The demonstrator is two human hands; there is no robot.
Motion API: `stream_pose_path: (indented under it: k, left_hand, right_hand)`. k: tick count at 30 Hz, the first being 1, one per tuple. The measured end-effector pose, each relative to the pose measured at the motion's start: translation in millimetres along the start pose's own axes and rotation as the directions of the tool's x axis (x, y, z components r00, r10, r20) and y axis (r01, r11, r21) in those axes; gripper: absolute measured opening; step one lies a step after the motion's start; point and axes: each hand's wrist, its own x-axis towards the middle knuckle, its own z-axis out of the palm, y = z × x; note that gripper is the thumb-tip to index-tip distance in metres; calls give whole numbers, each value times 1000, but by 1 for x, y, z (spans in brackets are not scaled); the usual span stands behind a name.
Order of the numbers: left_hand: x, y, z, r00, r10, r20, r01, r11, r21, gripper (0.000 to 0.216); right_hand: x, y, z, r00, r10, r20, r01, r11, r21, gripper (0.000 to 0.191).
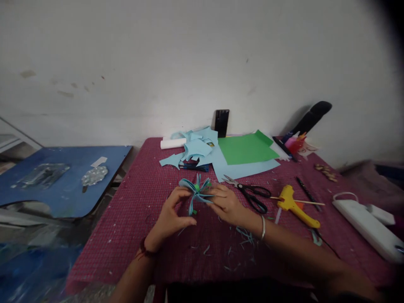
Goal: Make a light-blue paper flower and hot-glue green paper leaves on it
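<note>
A light blue paper flower (197, 198) with a green centre is held up over the front middle of the table. My right hand (229, 204) grips it from the right, its fingers closed on the petals on that side. On the other side, my left hand (173, 208) curves around the flower with thumb and fingers apart, the fingertips at the left petal. Whether those fingertips press on the petal I cannot tell. Black-handled scissors (252, 195) lie open-bladed just beyond my right hand. Thin blue paper scraps (244, 237) are scattered below my right wrist.
Blue paper offcuts (197, 148), a green sheet (248, 148) and a white roll (173, 143) lie at the back. A phone (221, 123) leans on the wall. Rightward are a yellow glue gun (295, 206), a stick, a pen and a white power strip (368, 227). A blue table (69, 202) stands left.
</note>
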Motion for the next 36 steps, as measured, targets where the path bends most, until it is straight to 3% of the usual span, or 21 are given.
stream_pose_path:
  k: [4, 9, 13, 24, 30, 36]
  left_hand:
    - [-2, 1, 4, 1000, 9, -28, -6, 994, 111, 44]
    - [-1, 2, 2, 997, 2, -81, 0, 999, 35, 21]
    - [2, 3, -2, 996, 1, -89, -1, 1000, 1, 13]
    - [-1, 12, -10, 982, 168, -82, -143, 957, 252, 10]
    - [-3, 3, -6, 937, 343, -65, -239, 766, 597, 10]
    - [-6, 0, -3, 924, 378, 52, -290, 607, 740, 42]
  right_hand:
    - [-3, 2, 1, 1000, -27, -9, 27, 998, -51, 18]
    - [-3, 1, -2, 1000, -20, -14, 19, 998, -55, 21]
    - [-6, 2, -2, 1000, -22, -10, 21, 998, -66, 22]
    - [-15, 9, 2, 1000, -16, -16, 15, 998, -54, 19]
    - [-14, 11, 4, 1000, -6, 24, 8, 998, -68, 19]
    - [-11, 6, 5, 998, 0, 59, 4, 997, -79, 22]
